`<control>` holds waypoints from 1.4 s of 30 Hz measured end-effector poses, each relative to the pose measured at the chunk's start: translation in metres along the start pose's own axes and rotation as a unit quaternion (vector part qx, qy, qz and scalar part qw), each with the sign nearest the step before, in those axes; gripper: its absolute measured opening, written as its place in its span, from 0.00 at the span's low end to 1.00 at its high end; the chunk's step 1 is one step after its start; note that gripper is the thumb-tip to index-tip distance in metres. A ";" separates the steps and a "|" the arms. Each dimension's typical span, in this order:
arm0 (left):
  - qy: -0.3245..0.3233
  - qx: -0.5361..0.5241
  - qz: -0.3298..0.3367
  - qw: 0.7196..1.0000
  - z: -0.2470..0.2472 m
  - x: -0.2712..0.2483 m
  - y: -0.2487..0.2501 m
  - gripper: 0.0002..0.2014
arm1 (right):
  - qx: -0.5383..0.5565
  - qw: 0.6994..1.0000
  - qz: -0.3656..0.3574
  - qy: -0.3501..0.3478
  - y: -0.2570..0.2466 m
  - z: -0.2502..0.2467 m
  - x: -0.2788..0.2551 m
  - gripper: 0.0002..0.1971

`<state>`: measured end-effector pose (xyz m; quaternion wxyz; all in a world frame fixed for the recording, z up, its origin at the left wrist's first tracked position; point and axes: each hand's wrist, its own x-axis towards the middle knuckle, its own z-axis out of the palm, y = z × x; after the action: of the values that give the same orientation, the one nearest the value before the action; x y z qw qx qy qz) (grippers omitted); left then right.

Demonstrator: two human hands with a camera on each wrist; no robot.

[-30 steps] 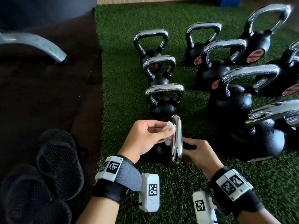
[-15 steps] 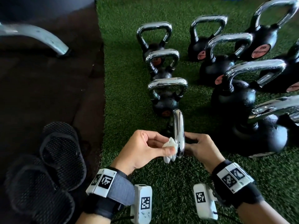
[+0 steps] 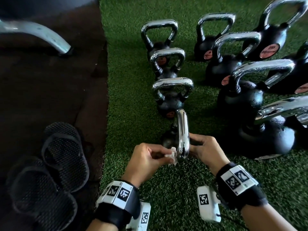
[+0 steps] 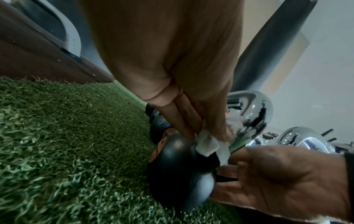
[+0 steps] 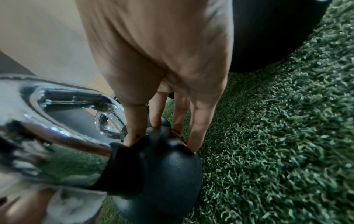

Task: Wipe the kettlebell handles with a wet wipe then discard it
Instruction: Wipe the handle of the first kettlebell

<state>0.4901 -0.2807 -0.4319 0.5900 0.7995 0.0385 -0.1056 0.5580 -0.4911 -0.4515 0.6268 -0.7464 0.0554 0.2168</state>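
Left hand (image 3: 146,161) pinches wet wipe (image 3: 172,155) against the handle (image 3: 183,135); right hand (image 3: 206,151) grips the half-hidden kettlebell (image 3: 166,140).

Right hand (image 5: 162,63) holds the black kettlebell (image 5: 164,174) beside its chrome handle (image 5: 63,136) on turf (image 5: 277,136)

Green turf (image 3: 130,97) floor, black kettlebells (image 3: 171,104) standing in rows on it, dark mat (image 3: 50,90) left of turf, sandals (image 3: 65,155) on mat
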 end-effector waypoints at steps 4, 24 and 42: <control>-0.031 -0.079 -0.017 0.996 -0.011 0.005 0.009 0.16 | -0.196 0.978 -0.013 0.073 -0.013 -0.001 -0.011 0.25; 0.071 -0.175 0.029 0.982 0.001 0.010 0.056 0.21 | -0.130 0.939 -0.299 0.113 -0.080 0.007 -0.071 0.12; -0.096 0.237 0.218 0.942 0.027 0.072 -0.020 0.69 | -0.101 0.984 -0.062 0.133 -0.031 0.002 0.032 0.11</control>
<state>0.5528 -0.3048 -0.4738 0.3931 0.8911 -0.2196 -0.0568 0.5972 -0.4763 -0.4363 0.5471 -0.8303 0.0698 0.0806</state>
